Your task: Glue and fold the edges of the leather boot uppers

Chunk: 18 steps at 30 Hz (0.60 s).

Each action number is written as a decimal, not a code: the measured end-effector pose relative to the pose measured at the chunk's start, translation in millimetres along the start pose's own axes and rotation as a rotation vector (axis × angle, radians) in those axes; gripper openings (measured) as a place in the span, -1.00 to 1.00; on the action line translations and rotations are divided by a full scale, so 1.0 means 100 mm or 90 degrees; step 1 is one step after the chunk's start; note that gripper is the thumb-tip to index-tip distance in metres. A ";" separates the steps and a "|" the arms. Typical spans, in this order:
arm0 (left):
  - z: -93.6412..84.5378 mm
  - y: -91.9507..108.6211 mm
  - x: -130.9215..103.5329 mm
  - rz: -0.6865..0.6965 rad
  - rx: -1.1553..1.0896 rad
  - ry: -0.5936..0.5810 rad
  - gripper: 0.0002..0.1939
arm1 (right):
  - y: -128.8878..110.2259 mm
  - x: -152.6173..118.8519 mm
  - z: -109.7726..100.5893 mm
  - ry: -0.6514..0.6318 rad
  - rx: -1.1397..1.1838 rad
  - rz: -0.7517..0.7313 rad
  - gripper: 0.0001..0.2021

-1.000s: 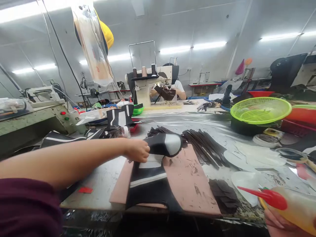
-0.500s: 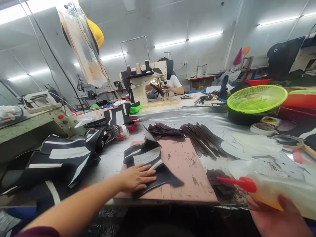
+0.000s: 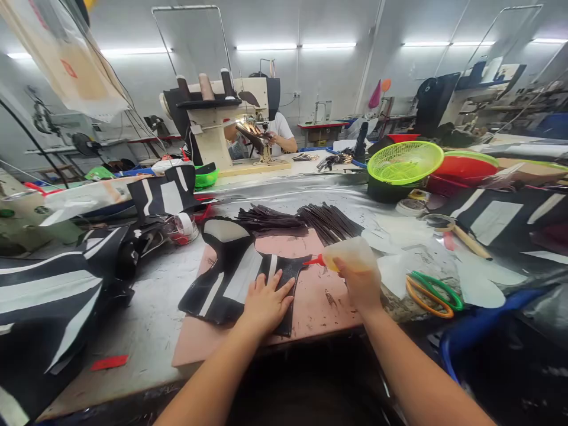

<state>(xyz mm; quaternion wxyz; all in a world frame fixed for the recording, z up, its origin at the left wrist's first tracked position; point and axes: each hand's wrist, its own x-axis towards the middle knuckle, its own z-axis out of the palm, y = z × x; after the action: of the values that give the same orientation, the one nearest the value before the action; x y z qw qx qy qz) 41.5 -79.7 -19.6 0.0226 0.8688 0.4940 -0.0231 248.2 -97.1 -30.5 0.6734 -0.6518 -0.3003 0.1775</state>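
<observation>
My left hand (image 3: 266, 302) lies flat with fingers spread on a black cut piece (image 3: 237, 248) that bears white strips. The piece rests on a pink board (image 3: 328, 296), its left part reaching past the board's edge. My right hand (image 3: 361, 284) grips a squeeze bottle (image 3: 355, 251) holding yellowish liquid. The bottle is tilted, and its red nozzle tip is at the piece's right edge; whether it touches cannot be made out. Dark strips (image 3: 328, 222) lie in bundles behind the board.
More black pieces (image 3: 48, 296) with white strips are heaped at left. Scissors with orange and green handles (image 3: 432, 294) lie right of my right hand. A green basket (image 3: 406, 163) stands behind. Across the table a person (image 3: 281, 133) works at a sewing machine (image 3: 213, 130).
My right hand has brought the bottle left, from the table's right side to the piece. The black piece now lies flatter and turned under my left hand. The view has swung right.
</observation>
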 end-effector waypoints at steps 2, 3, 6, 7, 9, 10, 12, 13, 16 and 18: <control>0.03 -0.02 0.00 0.003 -0.002 0.006 -0.56 | 0.08 -0.02 0.01 0.016 -0.049 -0.035 -0.48; 0.05 -0.02 0.00 0.004 -0.002 0.010 -0.56 | 0.11 -0.03 0.01 0.026 -0.067 -0.050 -0.47; 0.08 -0.01 0.00 0.005 -0.006 0.018 -0.55 | 0.16 -0.04 -0.02 0.047 -0.097 -0.080 -0.47; 0.09 -0.01 0.00 0.005 -0.009 0.017 -0.55 | 0.17 -0.05 -0.03 0.051 -0.102 -0.086 -0.47; 0.10 -0.01 0.01 0.006 -0.013 0.015 -0.55 | 0.17 -0.06 -0.03 0.056 -0.108 -0.092 -0.46; 0.10 0.00 0.01 0.006 -0.015 0.015 -0.55 | 0.16 -0.07 -0.03 0.055 -0.111 -0.092 -0.45; 0.11 0.00 0.01 0.009 -0.018 0.015 -0.55 | 0.15 -0.10 -0.01 0.047 -0.120 -0.087 -0.44; 0.11 0.00 0.01 0.010 -0.019 0.015 -0.55 | 0.15 -0.11 0.00 0.039 -0.124 -0.083 -0.44; 0.11 0.01 0.00 0.006 -0.021 0.018 -0.53 | 0.13 -0.14 0.04 0.007 -0.127 -0.081 -0.45; 0.10 0.02 -0.01 0.000 -0.024 0.021 -0.51 | 0.13 -0.16 0.05 -0.016 -0.119 -0.084 -0.45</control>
<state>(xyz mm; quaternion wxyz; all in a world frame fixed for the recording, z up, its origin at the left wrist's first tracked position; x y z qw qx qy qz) 42.4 -82.0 -29.8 0.0305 0.8687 0.4944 0.0007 235.0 -101.9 -46.5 0.6160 -0.6882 -0.3665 0.1122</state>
